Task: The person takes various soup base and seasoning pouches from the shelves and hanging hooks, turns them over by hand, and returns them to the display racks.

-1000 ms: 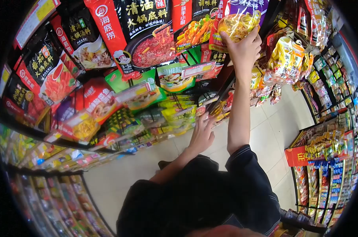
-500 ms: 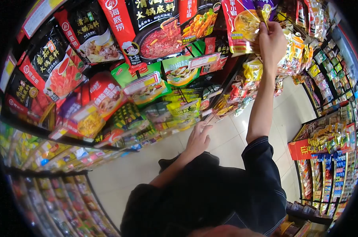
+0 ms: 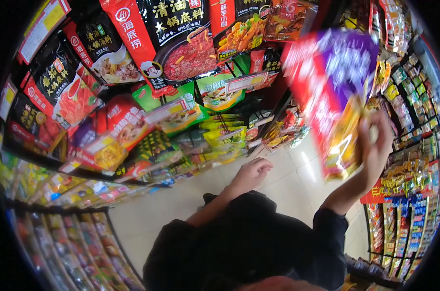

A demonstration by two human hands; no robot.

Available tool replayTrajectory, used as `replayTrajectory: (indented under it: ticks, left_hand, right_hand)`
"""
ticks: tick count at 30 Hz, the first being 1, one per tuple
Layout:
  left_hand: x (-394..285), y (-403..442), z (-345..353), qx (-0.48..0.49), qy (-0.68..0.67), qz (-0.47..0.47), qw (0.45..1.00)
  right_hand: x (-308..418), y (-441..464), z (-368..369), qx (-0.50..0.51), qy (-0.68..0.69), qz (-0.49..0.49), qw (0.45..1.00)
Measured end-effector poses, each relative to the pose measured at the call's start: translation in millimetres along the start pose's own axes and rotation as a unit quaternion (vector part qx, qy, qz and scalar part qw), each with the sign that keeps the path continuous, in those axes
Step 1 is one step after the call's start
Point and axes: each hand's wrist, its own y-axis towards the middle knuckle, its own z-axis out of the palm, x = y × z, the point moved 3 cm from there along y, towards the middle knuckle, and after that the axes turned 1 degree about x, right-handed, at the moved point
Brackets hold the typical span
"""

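Note:
My right hand (image 3: pixel 376 140) grips the lower right side of a red and purple seasoning packet (image 3: pixel 347 68). Motion smears the packet, which hangs tilted in front of the shelf's right end with its golden lower part near my fingers. Low over the floor, my left hand (image 3: pixel 251 177) has its fingers loosely curled in, with nothing in it. It is below the green packets (image 3: pixel 222 89) and touches none of them.
Black and red hotpot base packets (image 3: pixel 186 48) hang along the upper shelf, with price tags (image 3: pixel 42 29) on its edge. Lower shelves (image 3: pixel 79 242) stand at the left. More racks of packets (image 3: pixel 404 203) line the right side. Pale floor tiles (image 3: pixel 288 179) lie between.
My right hand has pulled the red and purple seasoning packet off the shelf, down and right toward me, uncovering a reddish packet behind. My left hand has shifted slightly right, its fingers curling in.

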Motion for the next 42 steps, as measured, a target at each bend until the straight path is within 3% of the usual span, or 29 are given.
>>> replayTrajectory:
  ticks: [1, 4, 6, 8, 10, 12, 13, 18, 20, 21, 22, 26, 29, 32, 35, 37, 38, 39, 41, 42]
  left_hand:
    - [-11, -1, -10, -0.023, -0.074, -0.033, 0.996]
    - [23, 8, -58, 0.028, -0.296, -0.047, 0.953]
    - [-40, -7, -98, -0.044, -0.318, -0.165, 0.933]
    - [-58, -32, -125, -0.046, -0.252, -0.13, 0.958]
    - [-121, -49, -138, -0.035, 0.083, -0.125, 0.988]
    - [-120, -74, -134, -0.119, 0.205, -0.171, 0.956]
    - [-120, -84, -131, -0.147, 0.266, -0.196, 0.932]
    - [-97, -153, -131, -0.407, 0.228, -0.193, 0.863]
    - [-70, -189, -144, -0.479, 0.067, -0.163, 0.86]
    - [-62, -206, -154, -0.507, -0.015, -0.144, 0.85]
    - [-58, -224, -168, -0.502, 0.01, -0.169, 0.848]
    - [-63, -285, -226, -0.562, -0.084, -0.111, 0.815]
    - [-46, -346, -279, -0.57, -0.088, -0.104, 0.81]
    - [-58, -367, -327, -0.548, -0.096, -0.084, 0.827]
    - [-58, -374, -362, -0.504, -0.114, -0.105, 0.85]
    - [-58, -369, -384, -0.464, -0.094, -0.101, 0.875]
    - [-76, -358, -390, -0.429, -0.131, -0.07, 0.891]
    - [-63, -352, -397, -0.42, -0.164, -0.099, 0.887]
    - [-69, -339, -420, -0.366, -0.137, -0.069, 0.918]
    - [-77, -334, -431, -0.369, -0.116, -0.044, 0.921]
  right_hand:
    - [3, -24, 6, 0.016, 0.024, 0.014, 0.999]
    - [-26, -85, 47, 0.192, 0.084, -0.013, 0.978]
    - [-36, -119, 89, 0.257, 0.129, 0.051, 0.956]
    - [-48, -146, 126, 0.261, 0.149, 0.084, 0.95]
    - [-58, -170, 157, 0.276, 0.143, 0.087, 0.947]
    - [-62, -189, 188, 0.312, 0.132, 0.084, 0.937]
    - [-67, -194, 208, 0.329, 0.159, 0.035, 0.93]
    - [-31, -221, 270, 0.406, 0.248, -0.081, 0.876]
    - [-7, -226, 290, 0.415, 0.271, -0.161, 0.853]
    - [6, -231, 301, 0.43, 0.269, -0.178, 0.843]
    - [20, -237, 311, 0.444, 0.266, -0.193, 0.834]
    - [103, -264, 351, 0.464, 0.277, -0.251, 0.803]
    - [164, -298, 384, 0.472, 0.273, -0.264, 0.796]
    - [204, -331, 405, 0.504, 0.274, -0.139, 0.807]
    - [235, -309, 417, 0.5, 0.262, -0.131, 0.815]
    - [226, -288, 439, 0.394, 0.433, 0.006, 0.81]
    - [243, -270, 444, 0.364, 0.447, -0.01, 0.817]
    - [266, -245, 445, 0.335, 0.459, -0.024, 0.822]
    - [301, -216, 459, 0.36, 0.442, -0.058, 0.82]
    - [316, -207, 468, 0.422, 0.451, -0.048, 0.785]
